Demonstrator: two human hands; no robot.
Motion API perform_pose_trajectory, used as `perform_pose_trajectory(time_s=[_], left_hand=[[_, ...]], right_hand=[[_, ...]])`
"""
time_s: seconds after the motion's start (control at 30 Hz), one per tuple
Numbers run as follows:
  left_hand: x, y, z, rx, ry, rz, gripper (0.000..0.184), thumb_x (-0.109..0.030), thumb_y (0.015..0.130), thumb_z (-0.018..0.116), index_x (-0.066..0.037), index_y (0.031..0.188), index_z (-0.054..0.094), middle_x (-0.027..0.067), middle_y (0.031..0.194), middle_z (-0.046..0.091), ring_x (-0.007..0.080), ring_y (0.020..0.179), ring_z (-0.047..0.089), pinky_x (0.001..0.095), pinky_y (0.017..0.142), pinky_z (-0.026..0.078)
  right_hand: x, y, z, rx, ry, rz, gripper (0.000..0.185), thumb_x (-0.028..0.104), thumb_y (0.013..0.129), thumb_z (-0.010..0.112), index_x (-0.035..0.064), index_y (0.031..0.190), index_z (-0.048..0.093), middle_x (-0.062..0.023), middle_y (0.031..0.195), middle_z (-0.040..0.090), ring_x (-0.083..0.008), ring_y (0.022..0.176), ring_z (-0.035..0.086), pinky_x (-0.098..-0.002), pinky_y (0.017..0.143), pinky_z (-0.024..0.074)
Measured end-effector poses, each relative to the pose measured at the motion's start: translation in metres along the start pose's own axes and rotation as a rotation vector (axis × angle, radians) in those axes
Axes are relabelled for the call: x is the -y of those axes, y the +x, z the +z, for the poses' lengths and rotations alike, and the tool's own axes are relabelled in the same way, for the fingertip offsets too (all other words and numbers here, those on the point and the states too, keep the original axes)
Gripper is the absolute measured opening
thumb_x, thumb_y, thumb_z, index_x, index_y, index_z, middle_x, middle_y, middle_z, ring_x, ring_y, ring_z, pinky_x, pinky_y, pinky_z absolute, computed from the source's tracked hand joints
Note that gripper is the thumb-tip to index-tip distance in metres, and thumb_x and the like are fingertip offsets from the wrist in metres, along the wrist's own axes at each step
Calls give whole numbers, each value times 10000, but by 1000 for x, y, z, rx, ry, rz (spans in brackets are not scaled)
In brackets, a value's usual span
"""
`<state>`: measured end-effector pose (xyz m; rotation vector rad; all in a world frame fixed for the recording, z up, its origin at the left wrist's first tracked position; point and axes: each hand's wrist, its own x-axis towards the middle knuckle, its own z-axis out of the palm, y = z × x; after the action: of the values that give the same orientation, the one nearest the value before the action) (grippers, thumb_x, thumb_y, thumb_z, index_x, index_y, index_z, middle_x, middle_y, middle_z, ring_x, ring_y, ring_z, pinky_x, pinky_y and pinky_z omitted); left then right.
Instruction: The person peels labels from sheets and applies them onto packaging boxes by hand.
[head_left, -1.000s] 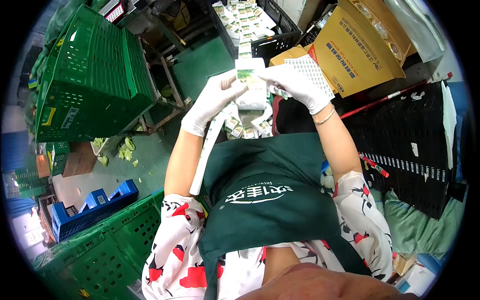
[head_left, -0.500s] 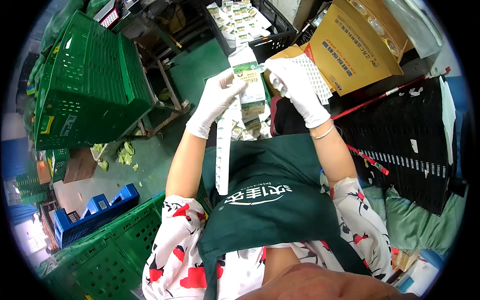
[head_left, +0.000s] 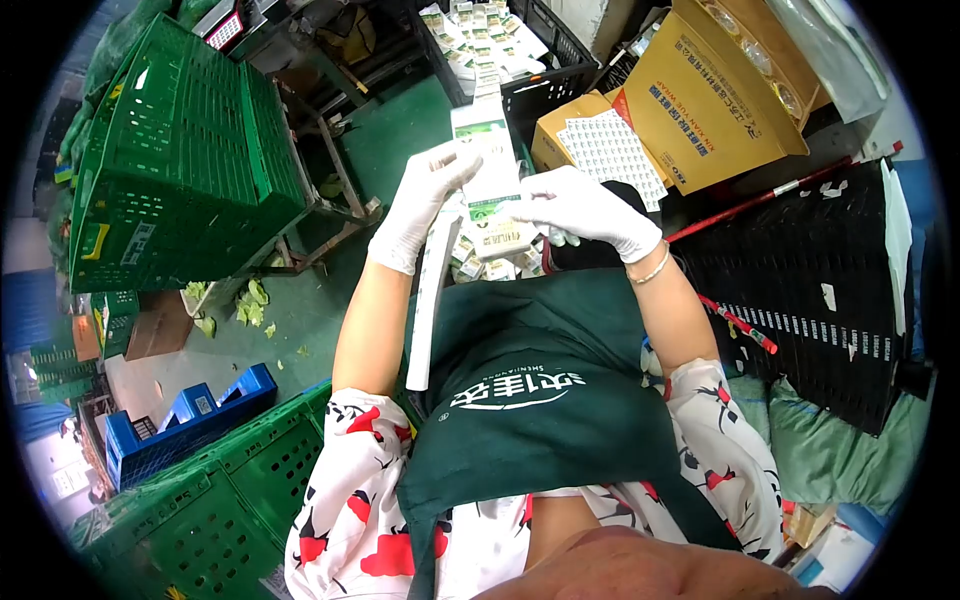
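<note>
My left hand (head_left: 432, 195), in a white glove, is closed on the edge of a chain of white-and-green printed packets (head_left: 487, 165) and a narrow white sticker strip (head_left: 430, 310). The strip hangs down over my dark green apron (head_left: 540, 370). My right hand (head_left: 590, 212), also gloved, has its fingers closed at the lower packet, fingertips over its printed face. More printed packets (head_left: 468, 268) lie in a heap below, partly hidden by my hands. The chain runs up to a black crate (head_left: 545, 90) full of similar packets.
Right of my hands, a sheet of small stickers (head_left: 612, 150) lies on an open cardboard box (head_left: 690, 100). Green crates (head_left: 170, 180) stand at the left, with a blue crate (head_left: 190, 425) lower down. Black crates (head_left: 790, 270) and a red pole (head_left: 735, 320) are at the right.
My right hand has moved down and left from beside the sticker sheet onto the lower packet. The packet chain has shifted down, and the hanging sticker strip has swung left.
</note>
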<state>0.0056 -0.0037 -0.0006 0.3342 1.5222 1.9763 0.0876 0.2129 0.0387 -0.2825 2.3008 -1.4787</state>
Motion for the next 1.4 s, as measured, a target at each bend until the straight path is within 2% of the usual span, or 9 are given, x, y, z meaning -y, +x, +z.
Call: perform_pose_trajectory(time_s=[0.13,0.2,0.43,0.57,0.7,0.93,1.17,1.27,1.4], left_hand=[[-5,-3,11,-41,109,65,294,-97,926,642,31,1191,640,51,1083,689,80,920,617,249,832,501],[4,-1,12,33,59,71,316,-72,913,652,36,1209,630,30,1070,686,41,827,582,209,727,480],[7,-5,15,61,163,77,340,-124,913,674,4,1225,634,2,1012,685,19,753,541,198,681,453],[0,-11,13,51,111,-9,312,-148,933,659,3,1205,648,-13,992,672,13,755,518,206,673,435],[-3,2,-11,-46,221,-63,277,-135,921,656,3,1161,671,36,1043,699,66,922,615,225,821,486],[4,1,12,-10,120,77,315,-108,900,669,22,1187,656,47,1071,700,72,913,615,235,817,491],[12,2,10,36,195,98,335,-141,895,684,-4,1199,655,4,1012,690,27,821,570,201,709,465],[9,-4,5,24,198,66,330,-172,900,698,-4,1181,663,8,1009,690,35,814,575,207,715,469],[-10,5,-11,-83,161,33,253,-172,921,683,16,1091,694,8,939,685,47,781,575,216,711,465]], right_hand=[[0,5,-5,-472,253,42,284,292,922,689,11,954,666,-7,766,658,-54,724,613,-226,654,494],[-7,18,1,-628,310,-230,261,236,890,728,18,1012,650,-8,801,666,-61,703,616,-224,675,508],[-3,36,13,-837,-219,-70,336,233,844,769,15,1060,632,-49,843,678,-95,775,641,-255,697,530],[-11,29,-1,-392,260,-30,265,249,867,748,28,985,666,16,750,624,-35,644,539,-199,585,425],[4,7,-5,-43,114,87,236,242,880,734,29,967,679,9,772,624,-43,664,539,-204,597,424],[-7,19,-2,-629,158,-233,272,152,850,742,16,1056,628,-72,979,683,-133,909,647,-281,843,521],[3,36,13,-941,-364,-111,273,157,843,754,6,1035,633,-56,939,664,-98,827,622,-268,767,510],[-19,37,1,-500,187,-118,237,184,859,744,10,987,646,-40,882,670,-84,782,616,-246,739,501],[0,19,1,-193,6,-110,180,190,894,708,22,941,663,-6,797,662,-70,752,603,-216,725,482]])
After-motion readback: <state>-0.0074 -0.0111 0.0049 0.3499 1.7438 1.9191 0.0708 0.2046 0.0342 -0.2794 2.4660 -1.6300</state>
